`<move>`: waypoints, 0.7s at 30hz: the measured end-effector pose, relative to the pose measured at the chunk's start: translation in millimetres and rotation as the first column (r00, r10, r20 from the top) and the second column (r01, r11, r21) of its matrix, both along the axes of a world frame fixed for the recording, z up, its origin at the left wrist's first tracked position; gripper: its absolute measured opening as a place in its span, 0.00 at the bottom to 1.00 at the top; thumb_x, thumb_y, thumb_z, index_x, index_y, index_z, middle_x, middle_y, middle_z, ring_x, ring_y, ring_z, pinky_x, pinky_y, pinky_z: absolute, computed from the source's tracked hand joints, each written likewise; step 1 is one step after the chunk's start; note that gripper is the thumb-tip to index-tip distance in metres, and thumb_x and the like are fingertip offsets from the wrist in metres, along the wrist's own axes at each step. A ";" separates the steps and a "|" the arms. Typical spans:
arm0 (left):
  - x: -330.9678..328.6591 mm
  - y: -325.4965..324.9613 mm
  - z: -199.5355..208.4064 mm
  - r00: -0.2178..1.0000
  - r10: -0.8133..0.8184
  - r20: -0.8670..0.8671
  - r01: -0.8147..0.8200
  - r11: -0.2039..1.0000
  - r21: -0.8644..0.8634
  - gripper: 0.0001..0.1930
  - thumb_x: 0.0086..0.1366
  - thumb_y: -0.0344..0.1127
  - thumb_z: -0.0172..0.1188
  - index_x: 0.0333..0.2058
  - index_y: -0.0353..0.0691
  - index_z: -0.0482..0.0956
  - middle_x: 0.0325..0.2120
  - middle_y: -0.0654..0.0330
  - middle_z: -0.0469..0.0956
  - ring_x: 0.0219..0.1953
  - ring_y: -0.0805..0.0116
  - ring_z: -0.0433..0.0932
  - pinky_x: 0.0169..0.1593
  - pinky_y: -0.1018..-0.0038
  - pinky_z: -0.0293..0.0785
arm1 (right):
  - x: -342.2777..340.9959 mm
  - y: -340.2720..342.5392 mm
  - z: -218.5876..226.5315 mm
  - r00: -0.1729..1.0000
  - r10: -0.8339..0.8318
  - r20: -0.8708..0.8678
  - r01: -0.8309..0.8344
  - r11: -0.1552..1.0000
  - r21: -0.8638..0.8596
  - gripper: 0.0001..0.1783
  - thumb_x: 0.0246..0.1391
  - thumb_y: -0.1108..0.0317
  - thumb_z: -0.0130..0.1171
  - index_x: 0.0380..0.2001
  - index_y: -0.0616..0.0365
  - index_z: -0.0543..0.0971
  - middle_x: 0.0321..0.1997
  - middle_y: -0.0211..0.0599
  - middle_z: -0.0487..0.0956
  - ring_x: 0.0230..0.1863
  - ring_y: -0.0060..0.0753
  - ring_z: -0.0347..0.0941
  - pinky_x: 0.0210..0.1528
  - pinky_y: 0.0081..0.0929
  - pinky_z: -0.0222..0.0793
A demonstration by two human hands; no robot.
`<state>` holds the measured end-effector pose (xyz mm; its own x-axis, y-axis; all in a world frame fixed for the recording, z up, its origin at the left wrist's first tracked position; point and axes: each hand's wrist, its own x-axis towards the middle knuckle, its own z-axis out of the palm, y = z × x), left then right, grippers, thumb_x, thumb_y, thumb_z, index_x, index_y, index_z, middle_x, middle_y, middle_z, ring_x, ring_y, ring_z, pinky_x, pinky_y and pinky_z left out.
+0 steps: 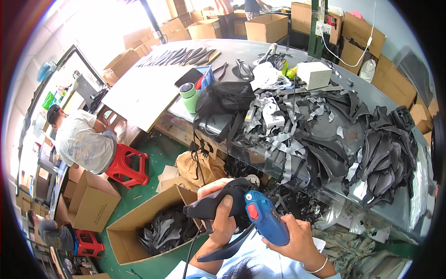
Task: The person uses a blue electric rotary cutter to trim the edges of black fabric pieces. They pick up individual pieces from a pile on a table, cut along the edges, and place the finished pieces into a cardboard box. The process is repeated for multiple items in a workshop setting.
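Observation:
My left hand (224, 222) is closed around a curved black padded piece (206, 206), its thumb pressed over the near side. My right hand (296, 238) grips a blue handheld power tool (269, 223) with a red button; the tool's head meets the right end of the black piece, and its working tip is hidden. A dark curved strip (227, 249) hangs below my left hand. Just left of my hands, an open cardboard box (127, 237) holds several loose black curved pieces (167, 230).
Ahead, a grey table (260, 49) bears grey scraps (283, 144), a pile of black pieces (388, 153), a black mesh bag (225, 98), a green bottle (188, 97) and a white box (314, 75). At left, a person (86, 139) sits on a red stool (127, 165).

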<state>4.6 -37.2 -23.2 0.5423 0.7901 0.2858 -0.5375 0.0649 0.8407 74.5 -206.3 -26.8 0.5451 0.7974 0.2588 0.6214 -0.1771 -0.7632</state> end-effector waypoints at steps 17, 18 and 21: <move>-12.1 28.4 11.5 0.837 -0.197 -0.511 0.377 0.884 0.277 0.18 0.52 0.17 0.50 0.43 0.35 0.69 0.37 0.56 0.79 0.40 0.72 0.76 0.46 0.77 0.71 | 4.9 -4.3 0.5 0.975 0.014 0.222 -0.016 1.000 0.009 0.24 0.29 0.66 0.70 0.31 0.62 0.70 0.17 0.36 0.74 0.16 0.39 0.72 0.22 0.30 0.66; -12.4 28.9 10.4 0.826 -0.245 -0.507 0.409 0.880 0.241 0.18 0.52 0.17 0.50 0.43 0.35 0.70 0.37 0.57 0.79 0.40 0.71 0.76 0.46 0.76 0.71 | 4.7 -4.6 0.3 0.977 0.022 0.212 -0.026 1.000 0.017 0.24 0.29 0.66 0.70 0.31 0.62 0.70 0.17 0.36 0.74 0.16 0.39 0.72 0.22 0.30 0.66; -13.9 29.6 11.9 0.787 -0.346 -0.511 0.495 0.849 0.187 0.19 0.51 0.18 0.49 0.44 0.35 0.70 0.37 0.56 0.79 0.40 0.66 0.78 0.47 0.74 0.71 | 4.8 -4.3 -1.7 0.978 0.051 0.202 -0.060 0.997 0.042 0.25 0.29 0.65 0.71 0.31 0.62 0.70 0.17 0.36 0.74 0.17 0.39 0.72 0.21 0.30 0.66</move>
